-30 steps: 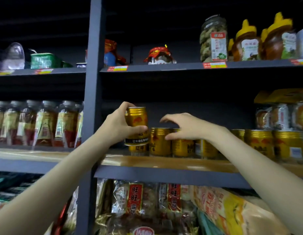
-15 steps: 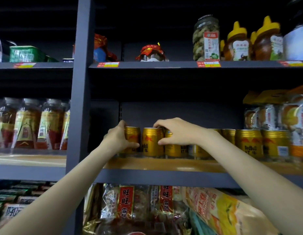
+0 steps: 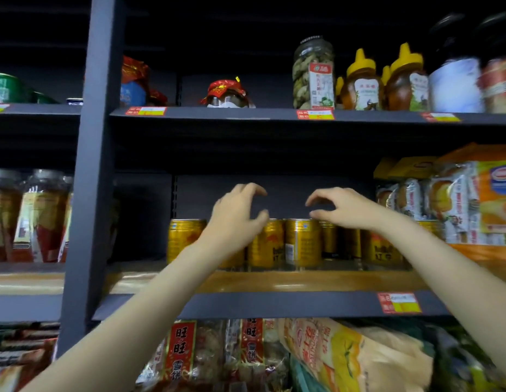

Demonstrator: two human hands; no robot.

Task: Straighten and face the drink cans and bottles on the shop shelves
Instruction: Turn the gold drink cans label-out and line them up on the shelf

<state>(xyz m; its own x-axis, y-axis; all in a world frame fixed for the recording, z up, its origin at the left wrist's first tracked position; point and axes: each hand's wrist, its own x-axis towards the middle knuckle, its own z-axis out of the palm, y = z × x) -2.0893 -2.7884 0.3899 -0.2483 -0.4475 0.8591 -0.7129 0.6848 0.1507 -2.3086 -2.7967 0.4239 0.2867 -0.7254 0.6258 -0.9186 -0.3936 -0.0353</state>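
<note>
A row of gold drink cans (image 3: 302,241) stands on the wooden middle shelf (image 3: 274,281), with more cans behind them. The leftmost can (image 3: 184,239) is upright at the row's left end. My left hand (image 3: 237,216) hovers just above the cans left of centre, fingers loosely curved and holding nothing. My right hand (image 3: 342,207) hovers above the cans to the right, thumb and fingers spread apart, also holding nothing. My forearms hide parts of some cans.
A dark shelf upright (image 3: 87,176) stands left of the cans. Bottled drinks (image 3: 39,216) fill the left bay. Snack packs (image 3: 458,210) crowd the shelf's right end. Jars and honey bottles (image 3: 362,83) sit on the shelf above, bagged snacks (image 3: 246,355) below.
My left hand set the raised can down into the row, then both hands let go and lifted above the can tops. The view has shifted left.
</note>
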